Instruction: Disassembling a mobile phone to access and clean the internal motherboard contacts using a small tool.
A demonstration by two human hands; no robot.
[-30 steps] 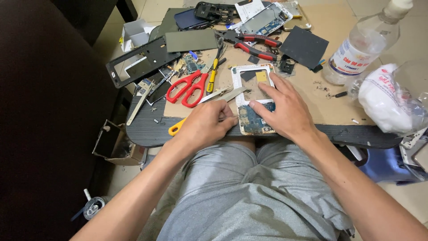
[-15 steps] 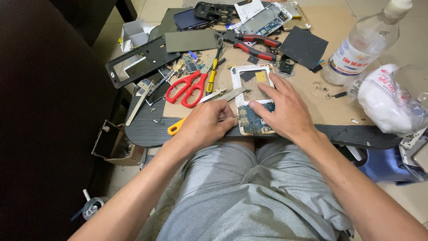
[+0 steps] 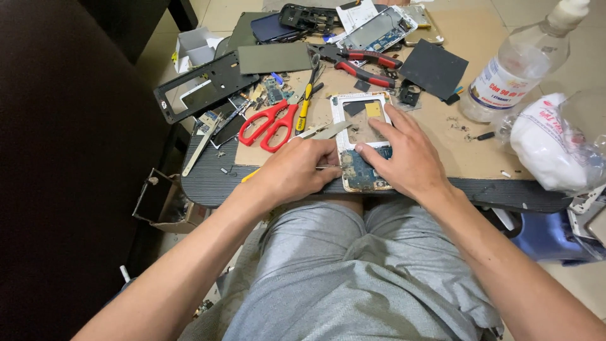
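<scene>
Hands unmoved; red scissors (image 3: 270,124), pliers (image 3: 363,63) beside opened phone (image 3: 363,136).

Bare cardboard right of the opened phone frame (image 3: 362,120), at frame centre-right, leaves open room as far as the clear plastic bottle (image 3: 514,69) and the white bag (image 3: 546,148). Left of the frame, the red scissors (image 3: 271,123), a yellow-handled tool (image 3: 305,110) and small loose parts crowd the desk (image 3: 208,186). Toward the top, red-handled pliers (image 3: 363,63), a black square sheet (image 3: 434,68) and a black bracket (image 3: 205,85) block the way.
</scene>
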